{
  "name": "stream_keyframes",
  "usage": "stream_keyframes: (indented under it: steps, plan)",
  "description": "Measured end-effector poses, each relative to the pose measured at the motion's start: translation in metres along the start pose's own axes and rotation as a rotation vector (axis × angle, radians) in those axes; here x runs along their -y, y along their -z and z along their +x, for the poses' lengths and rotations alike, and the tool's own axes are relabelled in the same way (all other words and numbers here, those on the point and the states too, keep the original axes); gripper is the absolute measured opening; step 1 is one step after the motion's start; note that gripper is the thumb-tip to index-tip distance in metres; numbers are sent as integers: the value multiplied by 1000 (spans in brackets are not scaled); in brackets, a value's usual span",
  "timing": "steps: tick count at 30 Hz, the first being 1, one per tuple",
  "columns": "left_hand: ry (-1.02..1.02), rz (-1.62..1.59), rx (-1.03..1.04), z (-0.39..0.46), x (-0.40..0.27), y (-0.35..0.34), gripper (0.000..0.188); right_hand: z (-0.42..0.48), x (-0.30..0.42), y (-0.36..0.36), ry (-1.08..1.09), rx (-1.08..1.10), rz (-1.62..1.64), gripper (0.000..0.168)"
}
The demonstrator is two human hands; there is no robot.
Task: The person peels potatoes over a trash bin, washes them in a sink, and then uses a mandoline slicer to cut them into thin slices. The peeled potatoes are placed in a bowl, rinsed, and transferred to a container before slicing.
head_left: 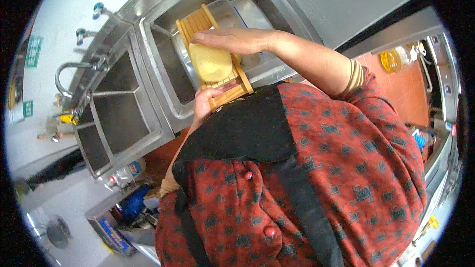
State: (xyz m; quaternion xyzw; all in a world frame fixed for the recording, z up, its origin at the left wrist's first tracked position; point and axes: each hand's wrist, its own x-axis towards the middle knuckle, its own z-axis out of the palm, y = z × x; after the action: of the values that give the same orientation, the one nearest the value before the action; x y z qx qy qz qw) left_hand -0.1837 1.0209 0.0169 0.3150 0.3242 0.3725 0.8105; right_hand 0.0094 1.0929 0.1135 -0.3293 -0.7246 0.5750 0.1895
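Observation:
My left hand [204,102] grips the near end of a ridged wooden board with raised side rails [196,22], its thumb over the frame and some fingers visible through the end gap. A large pale yellow block [211,63], possibly a peeled piece of food, rests on the ridges. My right hand [232,40] lies over the block's right side and far end, fingers extended and close together. The board slopes over a steel sink basin [163,55], its near end close to my black apron [237,129]. Under it sits a clear plastic container [224,5], partly hidden by the board and my hand.
A second sink basin [130,118] adjoins on the left, with a curved faucet [70,66] and wall taps [98,10] beyond it. A grey surface [341,0] borders the sink's right. A bottle of yellow liquid [391,61] stands on the tiled floor [404,89].

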Motion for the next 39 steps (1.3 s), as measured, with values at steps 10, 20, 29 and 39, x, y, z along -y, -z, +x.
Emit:
stream_keyframes:
  steps: [10,20,29,39]
  plan:
    - [167,-228,-77,6,15,27,58,13,-17,4,-89,-47,182,70]
    - [136,-146,-73,-5,3,9,58,1,-3,-1,-60,-118,-35,73]
    - [-144,-100,-219,1,-3,-37,44,-4,-31,-35,260,-515,-365,79]
    - [-178,-86,-157,3,8,-22,58,-1,-37,-40,362,-457,-574,74]
